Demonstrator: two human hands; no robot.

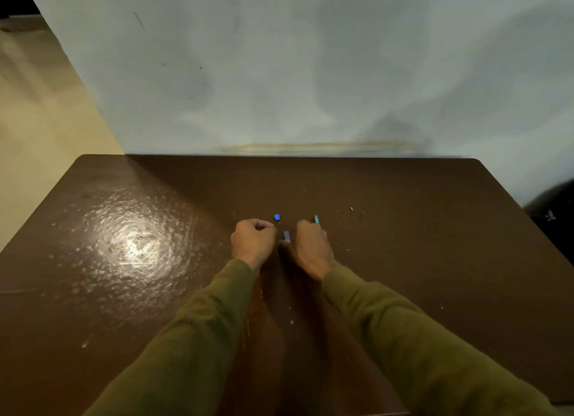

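Both my hands rest on a dark brown table (403,229), close together near its middle. My left hand (252,241) has its fingers curled; whether it holds anything is hidden. My right hand (312,248) grips a thin teal pen-like stick (316,219) whose tip pokes out above the fist. Between the two hands lies a small pale blue-grey strip (286,236). Just beyond it sits a small bright blue block (277,217) on the table, apart from both hands.
A pale wall (310,73) rises right behind the table's far edge. A tiny light scrap (351,209) lies to the right of my hands. A dark object (553,216) stands past the table's right edge. Glare marks the table's left part (136,244).
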